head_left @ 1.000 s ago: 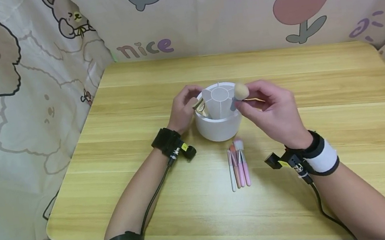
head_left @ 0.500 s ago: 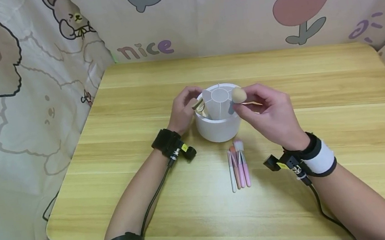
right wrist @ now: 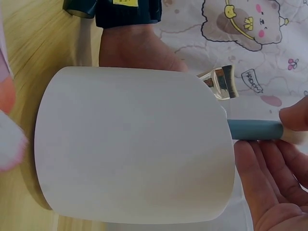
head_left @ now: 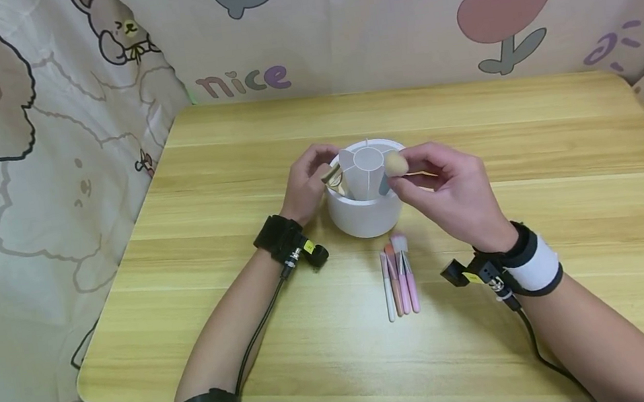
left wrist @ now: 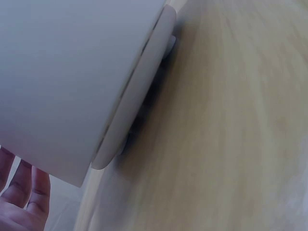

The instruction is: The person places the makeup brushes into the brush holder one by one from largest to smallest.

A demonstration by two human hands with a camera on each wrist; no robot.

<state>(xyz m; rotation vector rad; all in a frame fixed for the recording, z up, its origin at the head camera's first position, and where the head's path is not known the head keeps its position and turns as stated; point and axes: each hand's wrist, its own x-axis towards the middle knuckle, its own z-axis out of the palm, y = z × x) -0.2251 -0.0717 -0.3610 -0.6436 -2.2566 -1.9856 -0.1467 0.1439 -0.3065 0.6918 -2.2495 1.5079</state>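
A white round brush holder [head_left: 365, 215] with clear dividers stands on the table. My left hand [head_left: 304, 186] grips its left side, and the curled fingers [left wrist: 38, 192] show against the wall in the left wrist view. In my right hand [head_left: 448, 188] is a makeup brush [head_left: 395, 164] with a cream rounded head, pinched between thumb and fingers at the holder's right rim. The right wrist view shows its blue handle [right wrist: 255, 129] going down behind the rim, with the lower end hidden. A gold, dark-edged item [right wrist: 221, 83] leans out of the holder's left side.
Several makeup brushes [head_left: 399, 279] with pink and white handles lie side by side in front of the holder. The wooden table [head_left: 221, 173] ends at a patterned cloth [head_left: 366, 25] behind. Cables run from both wrist cameras along the arms.
My right hand has moved slightly left and down, and the brush head now sits lower, nearer the holder's rim. The left hand and the holder have barely moved.
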